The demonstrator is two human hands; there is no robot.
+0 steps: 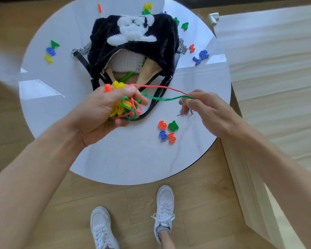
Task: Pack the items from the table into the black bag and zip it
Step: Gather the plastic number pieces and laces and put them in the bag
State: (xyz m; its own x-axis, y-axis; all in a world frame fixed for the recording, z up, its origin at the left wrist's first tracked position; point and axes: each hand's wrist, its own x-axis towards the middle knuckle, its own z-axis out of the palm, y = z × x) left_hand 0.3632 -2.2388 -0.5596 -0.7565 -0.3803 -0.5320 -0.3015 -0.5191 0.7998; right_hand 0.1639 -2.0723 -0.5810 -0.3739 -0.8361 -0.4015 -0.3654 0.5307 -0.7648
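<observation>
Head view: my left hand (104, 105) is clenched on limp, tangle-prone laces (131, 106) before the black bag (133, 49); my right hand (203, 106) pinches their ends; I'd grab them bunched.

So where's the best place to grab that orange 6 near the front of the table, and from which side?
Take the orange 6 from straight above, fingers pinching its left and near-left outer edges. It lies flat on the white table, so there is no underside to hook. The green 10 crowds its right side and the blue 5 sits just below, leaving the left most open.
</observation>
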